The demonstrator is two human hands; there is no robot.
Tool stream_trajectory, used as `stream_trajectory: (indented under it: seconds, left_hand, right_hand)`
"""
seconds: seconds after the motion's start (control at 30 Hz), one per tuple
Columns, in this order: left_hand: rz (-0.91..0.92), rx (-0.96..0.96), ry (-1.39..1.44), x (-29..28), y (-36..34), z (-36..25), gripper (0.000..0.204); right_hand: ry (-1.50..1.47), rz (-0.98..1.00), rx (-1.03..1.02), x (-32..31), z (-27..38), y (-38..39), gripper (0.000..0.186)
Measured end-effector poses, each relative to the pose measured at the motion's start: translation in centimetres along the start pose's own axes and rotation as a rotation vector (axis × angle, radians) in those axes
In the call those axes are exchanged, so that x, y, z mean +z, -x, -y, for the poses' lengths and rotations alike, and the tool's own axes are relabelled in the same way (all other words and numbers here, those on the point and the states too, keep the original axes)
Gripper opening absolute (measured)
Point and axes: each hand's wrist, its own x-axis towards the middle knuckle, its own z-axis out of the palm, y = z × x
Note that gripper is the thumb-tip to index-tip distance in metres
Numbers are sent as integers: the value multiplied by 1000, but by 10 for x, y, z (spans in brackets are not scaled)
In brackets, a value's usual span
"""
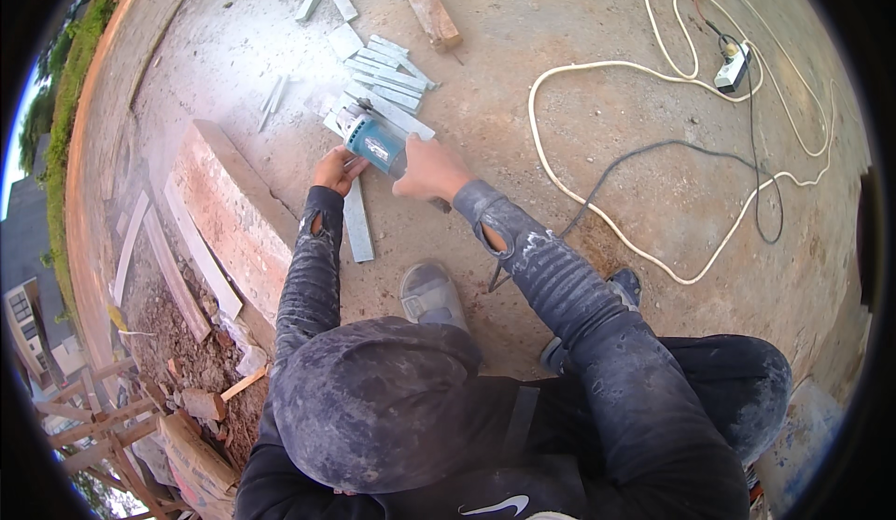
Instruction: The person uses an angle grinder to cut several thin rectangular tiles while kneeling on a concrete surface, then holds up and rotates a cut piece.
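My right hand is wrapped round the rear of a teal handheld power cutter, low over the ground. The cutter's front end meets pale grey tile pieces, and dust blurs its blade. My left hand is closed beside the cutter's left side, fingertips at a grey tile strip that juts toward my foot. Another tile strip lies under the cutter, slanting right. Just beyond it, several cut tile strips lie in a loose pile. White dust covers the ground ahead and left.
A long reddish block lies left of my arm, with thin strips and rubble beside it. A wooden beam lies at the far side. On the right, a white cable loops to a power strip, with a dark cord.
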Motion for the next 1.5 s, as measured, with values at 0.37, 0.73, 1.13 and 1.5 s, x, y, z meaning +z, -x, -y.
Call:
stream_trajectory:
  seconds: [0.37, 0.73, 1.13, 1.5]
  left_hand:
    - [-24, 0, 9, 2, 4, -2, 21]
    - [-37, -8, 1, 5, 7, -3, 25]
    - [-33, -9, 7, 3, 5, -2, 26]
    - [-3, -21, 14, 5, 2, -1, 31]
  right_hand:
    - [14, 32, 3, -5, 2, 6, 68]
    - [14, 36, 6, -3, -2, 9, 68]
    - [14, 33, 6, -2, -3, 12, 67]
    - [16, 28, 18, 0, -9, 13, 66]
